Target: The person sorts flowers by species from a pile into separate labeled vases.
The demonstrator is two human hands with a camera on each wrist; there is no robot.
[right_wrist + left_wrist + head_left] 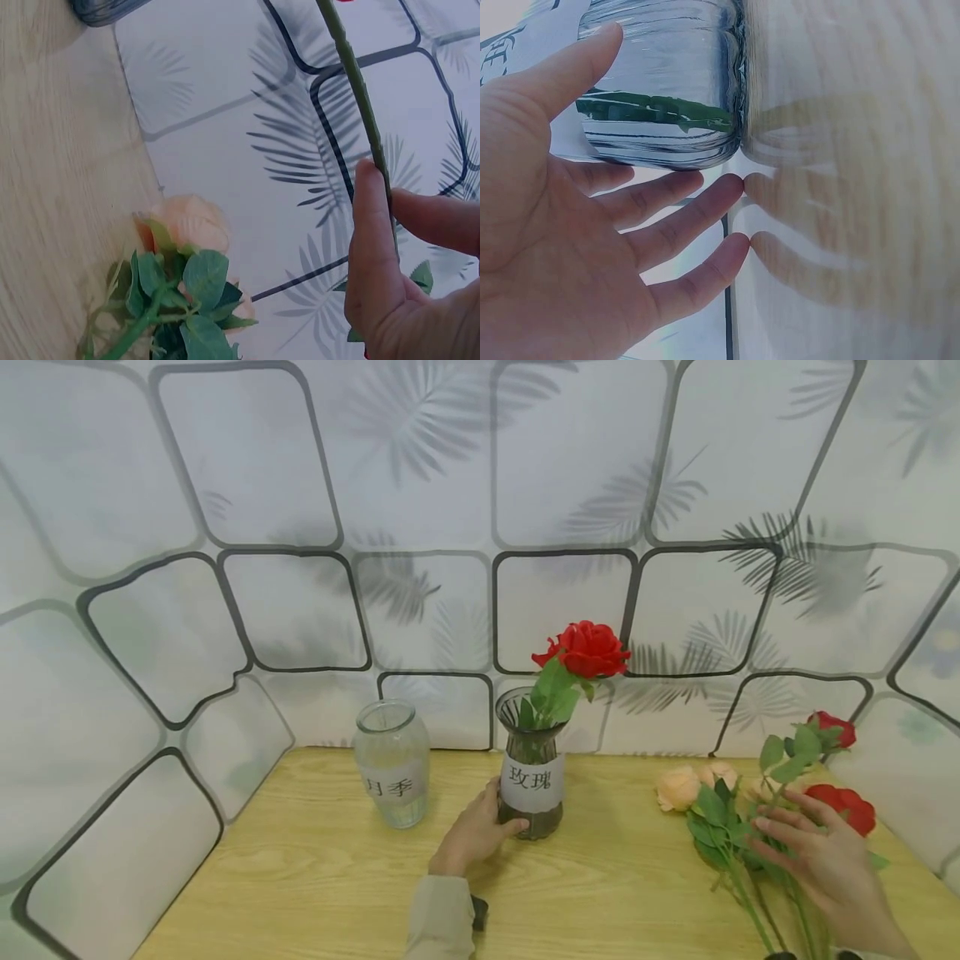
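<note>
My left hand [474, 831] holds the lower part of a dark glass vase [534, 823], thumb across its front and fingers along its far side. The vase carries a white paper label with Chinese characters, and a red rose [588, 650] stands in it, leaning right. In the left wrist view a green stem [656, 109] shows through the glass. On the right, my right hand [832, 860] pinches a green rose stem [352, 71] between thumb and forefinger. A dark red rose [834, 729] and another red rose [843, 806] appear beside this hand.
Left of the dark vase stands a clear glass vase [392, 768], also labelled, with no flowers in it. Peach roses [677, 788] with green leaves lie on the wooden table [315, 877] left of my right hand. A patterned cloth wall [420, 610] closes off the back and sides.
</note>
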